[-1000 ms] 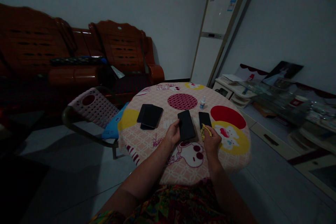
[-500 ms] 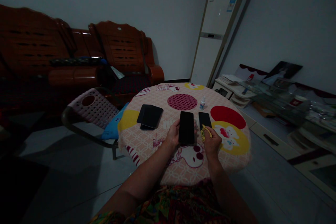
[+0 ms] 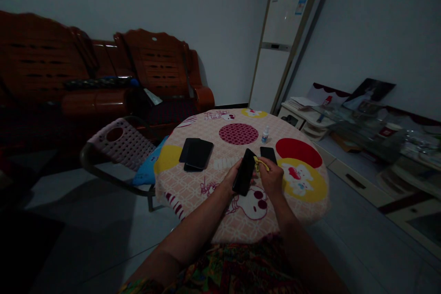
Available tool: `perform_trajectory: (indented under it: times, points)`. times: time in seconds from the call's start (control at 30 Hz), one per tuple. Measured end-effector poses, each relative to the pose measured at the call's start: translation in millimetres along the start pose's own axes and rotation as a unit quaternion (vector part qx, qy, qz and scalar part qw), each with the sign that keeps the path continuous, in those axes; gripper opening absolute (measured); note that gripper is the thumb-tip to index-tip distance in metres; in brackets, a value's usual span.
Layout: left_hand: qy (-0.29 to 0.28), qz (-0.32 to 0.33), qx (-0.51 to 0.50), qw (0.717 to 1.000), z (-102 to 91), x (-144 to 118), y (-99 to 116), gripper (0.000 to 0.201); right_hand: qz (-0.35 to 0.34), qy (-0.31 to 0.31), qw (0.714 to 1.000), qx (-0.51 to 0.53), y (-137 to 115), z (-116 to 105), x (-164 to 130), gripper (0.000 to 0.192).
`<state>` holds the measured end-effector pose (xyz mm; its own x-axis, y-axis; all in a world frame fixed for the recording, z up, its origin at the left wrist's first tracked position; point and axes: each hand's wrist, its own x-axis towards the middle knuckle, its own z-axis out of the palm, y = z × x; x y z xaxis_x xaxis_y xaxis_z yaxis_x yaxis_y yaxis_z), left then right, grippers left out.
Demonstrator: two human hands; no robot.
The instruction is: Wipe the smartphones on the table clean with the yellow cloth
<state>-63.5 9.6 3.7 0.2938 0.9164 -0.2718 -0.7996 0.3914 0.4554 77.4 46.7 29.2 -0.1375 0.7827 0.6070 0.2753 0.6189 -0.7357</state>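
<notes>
One black phone (image 3: pixel 244 177) sits tilted in the left hand (image 3: pixel 230 180), on the near side of the spotted circle (image 3: pixel 238 134) and slightly to its right. The left hand grips it around the left edge, fingertips showing past its right side. The right hand (image 3: pixel 272 178), nearer and to the right of the circle, pinches a yellow cloth (image 3: pixel 257 161) at the phone's upper right edge.

Farther out, a second phone (image 3: pixel 268 153) lies to the circle's near right, and a small bottle (image 3: pixel 265 136) stands upright just right of the circle. Overlapping dark slabs (image 3: pixel 200 154) rest on the tablecloth (image 3: pixel 188 181), to the circle's near left.

The black phone could slip, since sideways pressure from the yellow cloth might twist it out of an edge grip. The right hand's knuckles could nudge the second phone, being so close, and a wide reach toward the circle might tip the narrow bottle.

The black phone covers the left palm, and the right hand hides the second phone's near end. Whether the yellow cloth presses or merely brushes is unclear. Dim light blurs how many slabs overlap; the bottle's lettering is too small to read.
</notes>
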Motion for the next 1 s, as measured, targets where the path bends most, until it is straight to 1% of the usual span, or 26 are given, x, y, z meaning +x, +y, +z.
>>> perform_trajectory:
  times: [0.1, 0.17, 0.23, 0.3, 0.43, 0.5, 0.63, 0.7, 0.83, 0.93, 1.0]
  points:
    - [0.005, -0.004, 0.021, 1.000, -1.4, 2.4, -0.7, 0.048, -0.085, -0.048, 0.994, -0.041, -7.3, 3.4, 17.1, 0.029]
    - [-0.005, -0.001, 0.026, 1.000, -1.4, 3.1, -1.1, 0.049, -0.120, -0.071, 0.988, -0.070, -12.4, 6.2, 28.0, 0.030]
    - [-0.014, 0.004, 0.033, 0.999, -1.8, 4.1, -2.1, 0.049, -0.127, -0.086, 0.982, -0.110, -16.8, 9.3, 36.8, 0.029]
    - [-0.014, 0.013, 0.043, 0.999, -2.9, 5.6, -3.4, 0.047, -0.120, -0.112, 0.972, -0.166, -19.9, 12.0, 42.8, 0.029]
    - [0.018, 0.039, 0.070, 0.997, -6.1, 10.1, -6.4, 0.046, -0.110, -0.176, 0.942, -0.265, -22.0, 13.6, 44.6, 0.029]
    - [0.033, 0.054, 0.080, 0.995, -6.6, 12.1, -7.6, 0.044, -0.112, -0.196, 0.933, -0.280, -22.3, 12.3, 41.3, 0.029]
    - [0.069, 0.071, 0.084, 0.992, -3.8, 13.6, -8.8, 0.040, -0.124, -0.231, 0.930, -0.258, -22.7, 9.7, 33.0, 0.028]
    - [0.070, 0.063, 0.084, 0.992, -1.0, 12.3, -8.5, 0.041, -0.123, -0.232, 0.932, -0.250, -22.3, 9.6, 31.9, 0.029]
    - [0.057, 0.064, 0.085, 0.993, 4.0, 7.0, -7.1, 0.041, -0.104, -0.204, 0.937, -0.263, -20.4, 11.1, 39.0, 0.030]
    - [0.049, 0.060, 0.090, 0.993, 3.9, 5.0, -6.5, 0.041, -0.093, -0.187, 0.938, -0.277, -19.3, 11.3, 45.6, 0.031]
    - [0.046, 0.054, 0.092, 0.993, 2.0, 5.8, -6.6, 0.043, -0.090, -0.186, 0.937, -0.283, -19.3, 11.0, 46.6, 0.030]
